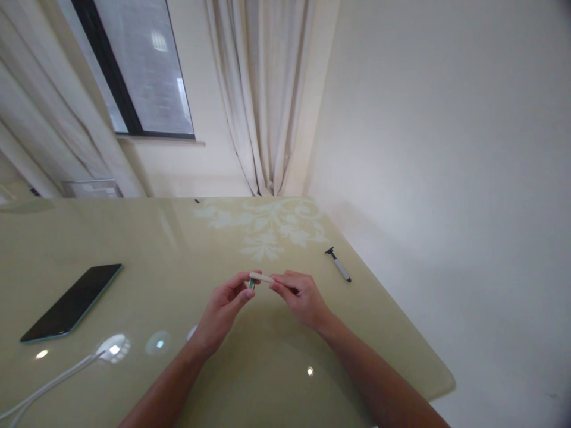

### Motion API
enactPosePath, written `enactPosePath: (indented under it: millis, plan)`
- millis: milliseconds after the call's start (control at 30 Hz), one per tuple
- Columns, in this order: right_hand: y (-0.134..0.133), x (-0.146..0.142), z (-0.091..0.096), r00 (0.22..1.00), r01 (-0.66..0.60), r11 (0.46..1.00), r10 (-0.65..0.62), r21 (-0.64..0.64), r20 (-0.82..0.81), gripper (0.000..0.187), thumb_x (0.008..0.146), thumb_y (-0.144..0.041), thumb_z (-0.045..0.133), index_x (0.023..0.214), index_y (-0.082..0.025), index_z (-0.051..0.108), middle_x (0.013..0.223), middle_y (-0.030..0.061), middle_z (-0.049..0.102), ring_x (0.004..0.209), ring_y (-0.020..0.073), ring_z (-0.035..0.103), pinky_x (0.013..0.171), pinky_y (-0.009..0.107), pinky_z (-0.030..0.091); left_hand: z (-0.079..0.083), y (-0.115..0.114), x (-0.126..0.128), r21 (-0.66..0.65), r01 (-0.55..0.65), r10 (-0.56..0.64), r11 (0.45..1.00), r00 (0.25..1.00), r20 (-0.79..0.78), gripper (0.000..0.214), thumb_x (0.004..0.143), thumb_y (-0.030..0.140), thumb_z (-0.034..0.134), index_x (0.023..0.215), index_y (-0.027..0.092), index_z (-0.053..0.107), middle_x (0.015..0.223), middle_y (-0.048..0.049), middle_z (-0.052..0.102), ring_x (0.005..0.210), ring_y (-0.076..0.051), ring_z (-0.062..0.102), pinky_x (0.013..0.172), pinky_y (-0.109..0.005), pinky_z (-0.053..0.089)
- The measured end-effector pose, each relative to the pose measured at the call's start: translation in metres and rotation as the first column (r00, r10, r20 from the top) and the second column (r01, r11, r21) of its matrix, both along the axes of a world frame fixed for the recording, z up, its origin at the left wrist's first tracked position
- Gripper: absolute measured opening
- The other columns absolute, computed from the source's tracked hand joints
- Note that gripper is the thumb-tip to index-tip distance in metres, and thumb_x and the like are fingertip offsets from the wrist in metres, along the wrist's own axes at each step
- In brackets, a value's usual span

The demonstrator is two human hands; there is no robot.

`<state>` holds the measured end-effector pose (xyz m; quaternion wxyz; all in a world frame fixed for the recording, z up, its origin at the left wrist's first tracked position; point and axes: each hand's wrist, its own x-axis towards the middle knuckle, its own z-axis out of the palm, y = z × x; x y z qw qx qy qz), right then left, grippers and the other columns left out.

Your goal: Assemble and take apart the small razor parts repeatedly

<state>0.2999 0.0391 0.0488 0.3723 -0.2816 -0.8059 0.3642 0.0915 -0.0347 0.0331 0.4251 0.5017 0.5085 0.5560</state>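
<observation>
Both my hands meet over the middle of the glossy green table (134, 238). They hold a small cream-coloured stick-like object (261, 277) with a dark green end. My left hand (225, 309) pinches its left, green end between thumb and fingers. My right hand (301, 297) grips its right end with the fingers curled. What the object is I cannot make out. A razor (338, 265) with a dark head and grey handle lies on the table to the right of my right hand, near the table's right edge.
A dark phone (71, 302) lies flat on the table at the left. A white cable (49, 385) runs along the front left. Behind the table are a window (143, 65), pale curtains (263, 95) and a white wall (446, 148) at the right.
</observation>
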Motion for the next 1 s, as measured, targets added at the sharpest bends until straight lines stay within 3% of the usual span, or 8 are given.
enactPosePath:
  millis: [100, 267, 400, 567, 700, 833, 933, 1000]
  plan:
    - [-0.003, -0.002, 0.002, 0.991, -0.129, 0.983, 0.131, -0.13, 0.008, 0.043, 0.101, -0.052, 0.06, 0.107, -0.016, 0.083, 0.068, 0.0006, 0.06, 0.06, 0.0124, 0.045, 0.057, 0.025, 0.033, 0.0, 0.0, -0.001, 0.002, 0.001, -0.001, 1.0, 0.999, 0.042, 0.047, 0.085, 0.047, 0.075, 0.125, 0.022, 0.076, 0.109, -0.0073, 0.076, 0.097, -0.022, 0.064, 0.084, -0.03, 0.049]
    - [-0.002, -0.002, 0.002, 0.999, 0.035, 0.999, -0.035, -0.026, -0.014, 0.04, 0.102, -0.048, 0.06, 0.101, -0.016, 0.084, 0.068, 0.001, 0.058, 0.064, 0.0134, 0.048, 0.061, 0.026, 0.034, -0.006, 0.0, -0.001, 0.009, -0.004, 0.004, 1.0, 1.0, -0.013, 0.047, 0.086, 0.049, 0.074, 0.124, 0.021, 0.076, 0.089, -0.0041, 0.073, 0.087, -0.02, 0.061, 0.077, -0.028, 0.048]
    - [-0.002, -0.002, 0.0, 0.991, -0.129, 0.966, 0.134, -0.223, 0.007, 0.044, 0.1, -0.053, 0.061, 0.104, -0.016, 0.084, 0.062, -0.0024, 0.05, 0.057, 0.0109, 0.038, 0.053, 0.024, 0.028, -0.005, 0.0, -0.001, -0.003, -0.008, 0.008, 1.0, 1.0, 0.023, 0.049, 0.086, 0.049, 0.074, 0.127, 0.022, 0.074, 0.097, -0.0048, 0.073, 0.094, -0.021, 0.063, 0.084, -0.029, 0.049]
    - [-0.001, -0.002, 0.001, 1.0, 0.01, 0.994, -0.012, -0.11, -0.019, 0.04, 0.098, -0.051, 0.064, 0.101, -0.016, 0.085, 0.067, 0.0004, 0.059, 0.063, 0.0123, 0.046, 0.059, 0.025, 0.033, -0.001, 0.0, 0.0, -0.003, -0.019, 0.019, 1.0, 0.999, -0.028, 0.047, 0.086, 0.051, 0.073, 0.122, 0.021, 0.076, 0.084, -0.0024, 0.07, 0.086, -0.02, 0.06, 0.076, -0.027, 0.048]
    - [0.001, -0.001, 0.0, 0.993, -0.116, 0.962, 0.116, -0.246, -0.017, 0.045, 0.096, -0.055, 0.064, 0.099, -0.015, 0.084, 0.064, -0.001, 0.055, 0.058, 0.0113, 0.043, 0.054, 0.024, 0.032, -0.004, -0.001, -0.001, -0.009, -0.025, 0.025, 1.0, 1.0, -0.001, 0.05, 0.085, 0.051, 0.074, 0.125, 0.022, 0.075, 0.095, -0.0039, 0.073, 0.087, -0.019, 0.06, 0.078, -0.027, 0.047]
    - [0.003, -0.002, -0.002, 0.999, -0.028, 0.987, 0.022, -0.159, -0.037, 0.042, 0.096, -0.053, 0.065, 0.101, -0.015, 0.085, 0.066, -0.0003, 0.057, 0.061, 0.0117, 0.044, 0.057, 0.024, 0.032, -0.004, -0.001, -0.003, -0.001, -0.052, 0.052, 0.999, 0.998, -0.039, 0.05, 0.086, 0.053, 0.073, 0.123, 0.021, 0.076, 0.083, -0.0016, 0.068, 0.075, -0.017, 0.054, 0.069, -0.025, 0.044]
    - [0.005, -0.003, -0.005, 0.989, -0.146, 0.956, 0.145, -0.256, -0.026, 0.044, 0.096, -0.054, 0.064, 0.104, -0.016, 0.084, 0.064, -0.0013, 0.056, 0.058, 0.0114, 0.045, 0.055, 0.024, 0.032, -0.001, 0.0, -0.004, -0.001, -0.063, 0.063, 0.998, 0.997, -0.042, 0.051, 0.084, 0.054, 0.073, 0.123, 0.021, 0.076, 0.084, -0.002, 0.068, 0.076, -0.017, 0.055, 0.071, -0.026, 0.044]
    - [0.007, -0.003, -0.005, 0.99, -0.138, 0.955, 0.137, -0.263, -0.02, 0.044, 0.098, -0.054, 0.062, 0.097, -0.015, 0.083, 0.064, -0.0016, 0.055, 0.058, 0.0112, 0.045, 0.055, 0.024, 0.032, 0.001, 0.001, -0.005, 0.001, -0.088, 0.088, 0.996, 0.995, -0.054, 0.052, 0.084, 0.054, 0.074, 0.124, 0.021, 0.075, 0.081, -0.001, 0.065, 0.074, -0.017, 0.053, 0.068, -0.026, 0.043]
